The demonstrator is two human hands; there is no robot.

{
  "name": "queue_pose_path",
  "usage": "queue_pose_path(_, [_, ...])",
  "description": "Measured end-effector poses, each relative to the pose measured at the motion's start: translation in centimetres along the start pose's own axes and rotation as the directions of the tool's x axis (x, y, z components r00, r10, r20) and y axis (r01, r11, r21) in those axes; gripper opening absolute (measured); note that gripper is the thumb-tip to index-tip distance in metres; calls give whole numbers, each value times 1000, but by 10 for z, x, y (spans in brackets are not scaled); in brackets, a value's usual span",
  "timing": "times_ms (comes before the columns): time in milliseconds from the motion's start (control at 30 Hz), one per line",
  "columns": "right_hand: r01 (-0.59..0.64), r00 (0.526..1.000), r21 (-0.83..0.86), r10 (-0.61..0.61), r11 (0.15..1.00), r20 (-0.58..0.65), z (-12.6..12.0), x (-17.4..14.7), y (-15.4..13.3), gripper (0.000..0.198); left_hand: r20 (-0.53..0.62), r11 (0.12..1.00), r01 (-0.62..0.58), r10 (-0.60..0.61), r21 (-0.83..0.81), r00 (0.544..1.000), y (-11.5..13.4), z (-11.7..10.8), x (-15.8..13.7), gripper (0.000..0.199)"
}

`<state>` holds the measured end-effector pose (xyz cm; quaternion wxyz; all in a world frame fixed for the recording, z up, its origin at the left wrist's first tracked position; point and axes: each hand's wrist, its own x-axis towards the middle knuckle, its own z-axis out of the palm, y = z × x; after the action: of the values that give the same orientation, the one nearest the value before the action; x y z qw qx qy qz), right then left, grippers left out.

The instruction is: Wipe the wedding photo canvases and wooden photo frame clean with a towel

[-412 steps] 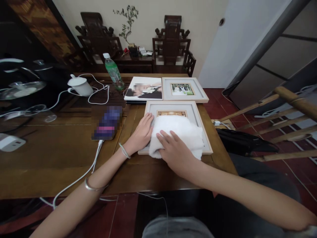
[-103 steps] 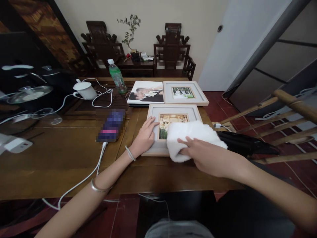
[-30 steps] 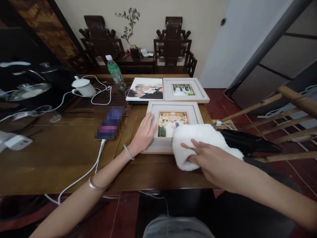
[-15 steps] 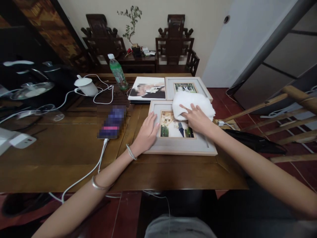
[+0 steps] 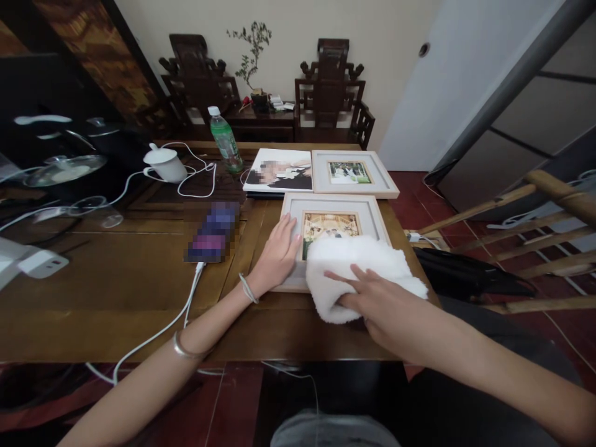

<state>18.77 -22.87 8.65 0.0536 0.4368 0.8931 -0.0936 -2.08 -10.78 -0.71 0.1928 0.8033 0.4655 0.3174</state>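
Observation:
A light wooden picture frame (image 5: 333, 197) with a photo inside lies flat near the table's front edge. My left hand (image 5: 275, 256) rests with outstretched fingers on its left side. A fluffy white cloth (image 5: 326, 267) covers the frame's lower right part and hangs past its near edge. Gripping that cloth from above is my right hand (image 5: 372, 297), its thumb tucked into a fold. Behind, a second picture frame (image 5: 386, 180) lies at the right, and a photo album or print with a white border (image 5: 284, 158) lies to its left on a dark item.
On the wooden table (image 5: 139, 292) a phone (image 5: 213, 233) is plugged into a white cable. A green-labelled bottle (image 5: 226, 141), a lidded white cup (image 5: 166, 165), a clear plastic cup (image 5: 100, 211) and a pot (image 5: 69, 174) stand farther left. A wooden chair (image 5: 554, 189) is at the right.
My right hand has drawn the white cloth from the frame's upper right down toward me, over its near edge. My left hand stays on the left side. The view has shifted slightly.

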Motion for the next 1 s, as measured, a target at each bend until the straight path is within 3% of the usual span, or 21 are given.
queue_pose_path(167, [-61, 989, -19, 58, 998, -140, 20, 34, 31, 67, 55, 997, -68, 65, 47, 996, -9, 0, 2, 57])
queue_pose_path(367, [-239, 933, -230, 158, 943, -322, 12, 93, 105, 56, 81, 987, -124, 116, 102, 990, -15, 0, 2, 52])
queue_pose_path(467, [-251, 934, -279, 156, 927, -322, 14, 110, 115, 53, 81, 988, -117, 109, 103, 991, -14, -1, 2, 51])
queue_pose_path(567, [-239, 950, -278, 164, 930, -265, 21, 104, 94, 52, 79, 988, -113, 105, 106, 991, -13, -1, 1, 50])
queue_pose_path(667, [-190, 974, -225, 155, 956, -164, 22, 78, 55, 52, 68, 988, -117, 110, 104, 992, -14, 1, 1, 51])
queue_pose_path(833, [10, 1000, -90, -8, 996, 21, 5, 28, -3, 52, 27, 998, -61, 61, 19, 998, -10, 0, 2, 50])
queue_pose_path(1000, [87, 993, -60, -82, 994, 79, 3, 32, -22, 51, -57, 985, 30, -40, -169, 998, -4, -3, 3, 48])
